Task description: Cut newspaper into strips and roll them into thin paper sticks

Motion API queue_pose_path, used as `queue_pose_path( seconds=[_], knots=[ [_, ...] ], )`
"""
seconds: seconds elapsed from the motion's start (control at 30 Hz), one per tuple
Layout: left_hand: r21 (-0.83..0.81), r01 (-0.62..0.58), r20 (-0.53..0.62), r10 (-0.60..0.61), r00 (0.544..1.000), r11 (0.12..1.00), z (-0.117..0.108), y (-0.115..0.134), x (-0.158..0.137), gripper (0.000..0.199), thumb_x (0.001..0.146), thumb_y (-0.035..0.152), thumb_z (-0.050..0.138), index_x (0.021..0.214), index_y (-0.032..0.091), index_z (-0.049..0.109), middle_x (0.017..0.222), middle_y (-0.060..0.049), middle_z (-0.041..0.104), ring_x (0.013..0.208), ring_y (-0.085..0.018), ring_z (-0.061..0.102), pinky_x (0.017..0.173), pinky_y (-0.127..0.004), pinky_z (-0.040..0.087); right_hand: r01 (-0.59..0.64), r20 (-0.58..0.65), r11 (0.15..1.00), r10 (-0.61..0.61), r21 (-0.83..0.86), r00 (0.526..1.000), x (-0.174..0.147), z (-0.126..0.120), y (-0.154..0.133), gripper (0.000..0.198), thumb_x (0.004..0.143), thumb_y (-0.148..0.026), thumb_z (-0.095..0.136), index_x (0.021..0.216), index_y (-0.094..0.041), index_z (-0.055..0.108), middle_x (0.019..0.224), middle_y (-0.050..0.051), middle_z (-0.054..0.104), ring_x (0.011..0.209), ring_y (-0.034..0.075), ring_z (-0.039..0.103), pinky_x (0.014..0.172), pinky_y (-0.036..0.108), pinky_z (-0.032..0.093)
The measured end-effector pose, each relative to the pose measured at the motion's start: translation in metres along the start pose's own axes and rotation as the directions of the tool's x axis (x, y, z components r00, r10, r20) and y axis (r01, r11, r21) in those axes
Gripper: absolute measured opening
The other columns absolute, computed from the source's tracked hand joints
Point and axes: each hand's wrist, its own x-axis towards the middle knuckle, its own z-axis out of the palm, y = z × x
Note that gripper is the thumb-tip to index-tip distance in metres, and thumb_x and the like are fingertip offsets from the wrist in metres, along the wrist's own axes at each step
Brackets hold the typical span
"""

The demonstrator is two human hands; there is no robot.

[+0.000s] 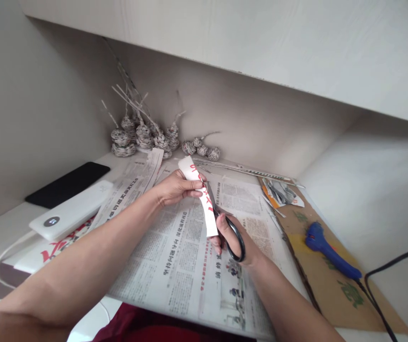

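Pinching a white paper strip (210,222), the left hand's (175,186) fingers sit near scissors (242,247) gripped in the right hand (251,244), above newspaper (185,228) spread over the counter (2,225); woven gourd shapes (143,137) stand behind, against pale walls (246,109).

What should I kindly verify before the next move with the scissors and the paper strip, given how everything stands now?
1. Paper strip held: ok; the left hand's grip pinches it.
2. Scissors held: ok; their black handle is in the right hand's grip.
3. Left hand clear of the blades: cannot tell; they are close to it and partly hidden.
4. Newspaper beneath the hands: ok; it is spread below both.
5. Blue glue gun out of the way: ok; it lies on the cardboard, apart from both hands.
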Motion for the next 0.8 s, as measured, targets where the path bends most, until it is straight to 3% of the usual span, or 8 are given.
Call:
queue_pose_path(
  seconds=[0.27, 0.5, 0.67, 0.8],
  knots=[
    [-0.006, -0.005, 0.021, 0.005, 1.000, 1.000, -0.003, 0.004, -0.001, 0.023, 0.057, 0.006, 0.083, 0.075, 0.008, 0.068, 0.065, -0.004, 0.067, 0.059, -0.014, 0.067, 0.055, -0.021, 0.059, -0.117, -0.117, 0.993, 0.116, -0.006, 0.986, 0.003, 0.000, 0.009, 0.056, 0.071, -0.074, 0.054, 0.070, -0.019, 0.047, 0.049, -0.007, 0.044, 0.031, 0.005, 0.036, 0.027, 0.017, 0.032],
    [-0.109, -0.048, -0.081, 0.039, 0.996, 0.993, -0.013, 0.022, -0.004, 0.012, 0.076, 0.010, 0.070, 0.087, 0.010, 0.067, 0.077, -0.006, 0.068, 0.073, -0.021, 0.071, 0.047, -0.019, 0.058, -0.171, -0.089, 0.983, 0.164, -0.074, 0.982, 0.004, -0.003, 0.011, 0.054, 0.071, -0.071, 0.058, 0.070, -0.018, 0.050, 0.052, -0.006, 0.046, 0.033, 0.005, 0.037, 0.028, 0.017, 0.035],
    [-0.089, -0.034, -0.096, 0.026, 0.995, 0.995, -0.012, 0.023, -0.004, 0.013, 0.073, 0.002, 0.069, 0.084, 0.009, 0.067, 0.073, -0.005, 0.069, 0.066, -0.019, 0.071, 0.053, -0.023, 0.060, -0.046, 0.020, 0.997, 0.047, -0.055, 0.999, 0.001, -0.002, 0.008, 0.047, 0.083, -0.065, 0.049, 0.075, -0.019, 0.050, 0.050, -0.006, 0.045, 0.037, 0.007, 0.042, 0.036, 0.019, 0.037],
    [-0.063, 0.022, -0.029, -0.024, 0.999, 0.998, -0.004, 0.016, -0.005, 0.019, 0.068, 0.002, 0.074, 0.084, 0.009, 0.066, 0.073, -0.006, 0.069, 0.067, -0.018, 0.070, 0.054, -0.022, 0.060, 0.064, 0.059, 0.983, -0.054, -0.173, 0.997, 0.000, -0.003, 0.007, 0.051, 0.091, -0.061, 0.036, 0.069, -0.017, 0.052, 0.050, -0.002, 0.048, 0.043, 0.009, 0.045, 0.043, 0.023, 0.035]
  ],
)
